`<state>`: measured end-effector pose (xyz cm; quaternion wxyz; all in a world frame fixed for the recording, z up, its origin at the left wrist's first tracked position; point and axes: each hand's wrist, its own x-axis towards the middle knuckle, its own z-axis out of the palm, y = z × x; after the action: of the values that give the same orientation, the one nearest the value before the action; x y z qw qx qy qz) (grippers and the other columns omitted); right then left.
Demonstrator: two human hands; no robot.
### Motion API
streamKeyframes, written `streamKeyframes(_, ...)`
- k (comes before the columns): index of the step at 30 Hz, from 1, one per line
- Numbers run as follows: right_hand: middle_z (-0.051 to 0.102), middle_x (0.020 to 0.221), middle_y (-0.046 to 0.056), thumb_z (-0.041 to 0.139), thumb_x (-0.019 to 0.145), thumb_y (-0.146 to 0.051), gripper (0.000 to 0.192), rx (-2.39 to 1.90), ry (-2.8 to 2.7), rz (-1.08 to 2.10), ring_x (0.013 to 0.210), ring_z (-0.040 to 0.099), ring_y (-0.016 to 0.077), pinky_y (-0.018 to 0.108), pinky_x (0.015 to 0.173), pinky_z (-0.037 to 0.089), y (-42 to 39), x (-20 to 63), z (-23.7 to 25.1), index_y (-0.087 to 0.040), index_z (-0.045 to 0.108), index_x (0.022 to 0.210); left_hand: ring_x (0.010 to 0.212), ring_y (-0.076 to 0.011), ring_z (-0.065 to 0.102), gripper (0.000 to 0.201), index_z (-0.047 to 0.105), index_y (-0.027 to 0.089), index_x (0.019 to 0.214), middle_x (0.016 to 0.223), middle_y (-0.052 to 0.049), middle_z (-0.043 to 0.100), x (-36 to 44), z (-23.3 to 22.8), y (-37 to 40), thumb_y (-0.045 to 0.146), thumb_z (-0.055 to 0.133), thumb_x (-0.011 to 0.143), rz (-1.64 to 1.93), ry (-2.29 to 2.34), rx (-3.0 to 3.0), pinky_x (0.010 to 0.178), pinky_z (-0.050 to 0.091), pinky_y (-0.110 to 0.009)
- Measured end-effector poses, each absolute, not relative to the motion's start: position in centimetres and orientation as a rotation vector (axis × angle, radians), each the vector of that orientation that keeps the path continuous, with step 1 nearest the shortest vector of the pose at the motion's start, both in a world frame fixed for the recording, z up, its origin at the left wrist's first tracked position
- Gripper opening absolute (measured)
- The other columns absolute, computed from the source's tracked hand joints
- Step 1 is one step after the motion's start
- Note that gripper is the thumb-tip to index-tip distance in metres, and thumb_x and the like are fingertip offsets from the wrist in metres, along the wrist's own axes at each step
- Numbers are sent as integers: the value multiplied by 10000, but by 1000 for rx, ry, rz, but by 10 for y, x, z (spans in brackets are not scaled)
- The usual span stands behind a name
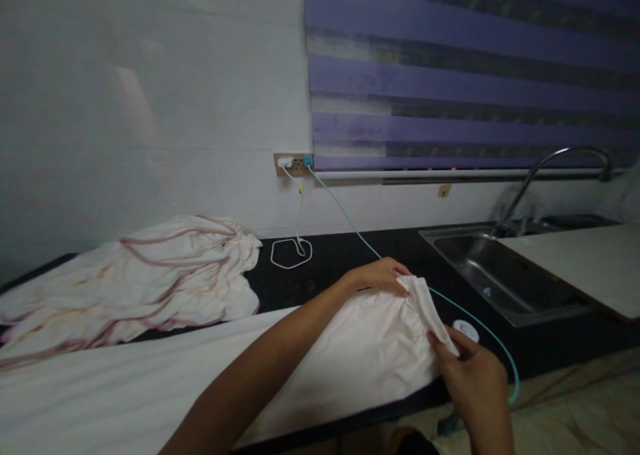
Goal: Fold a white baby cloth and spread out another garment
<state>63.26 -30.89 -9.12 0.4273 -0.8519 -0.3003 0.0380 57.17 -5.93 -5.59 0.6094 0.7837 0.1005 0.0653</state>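
Note:
A white garment (360, 355) with a gathered elastic waistband (433, 311) lies along the dark counter. My left hand (383, 276) grips the far end of the waistband, its fingertips partly hidden by the fabric. At the near end, my right hand (470, 365) pinches the band between thumb and fingers. The band is stretched between both hands. Just behind my right hand sits a round white object (466, 330), partly covered by it.
A crumpled cream cloth with pinkish trim (185, 275) lies at the back left. A white cable (291, 266) and a teal cord (493, 335) run from the wall socket (299, 164). To the right are a steel sink (515, 281), a faucet (530, 175) and a pale board (585, 261).

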Motion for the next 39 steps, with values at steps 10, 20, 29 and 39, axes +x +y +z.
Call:
streamKeyframes(10, 764, 762, 120, 595, 803, -549, 511, -2049, -791, 39, 722, 694, 303, 359, 677, 494, -308, 615, -87, -171, 811, 1070, 747, -148, 612, 231, 798, 147, 816, 764, 5, 702, 538, -17, -50, 247, 864, 618, 94, 138, 2045, 699, 431, -242)
streamKeyframes(20, 648, 1022, 128, 563, 863, -236, 302, -1784, -1189, -225, 972, 598, 299, 421, 871, 492, -284, 524, -99, -167, 729, 1105, 484, -64, 420, 242, 818, 151, 848, 568, 40, 589, 431, -25, -35, 313, 865, 673, 10, 381, 1879, 470, 306, -190)
streamKeyframes(29, 643, 1018, 77, 521, 755, 12, 462, -1685, -1446, -73, 1000, 575, 281, 393, 899, 480, -267, 436, -104, -215, 687, 1122, 728, -194, 719, 381, 788, 129, 998, 850, -83, 761, 344, -63, -31, 142, 748, 620, 113, 590, 1398, 578, 595, -261)
streamKeyframes(39, 650, 1068, 90, 537, 740, 23, 490, -1724, -1589, -25, 1049, 584, 296, 409, 923, 488, -264, 411, -134, -238, 692, 1124, 579, -131, 580, 496, 610, 192, 989, 738, 44, 598, 310, -107, -66, 409, 842, 608, 464, 881, 1378, 479, 487, -233)
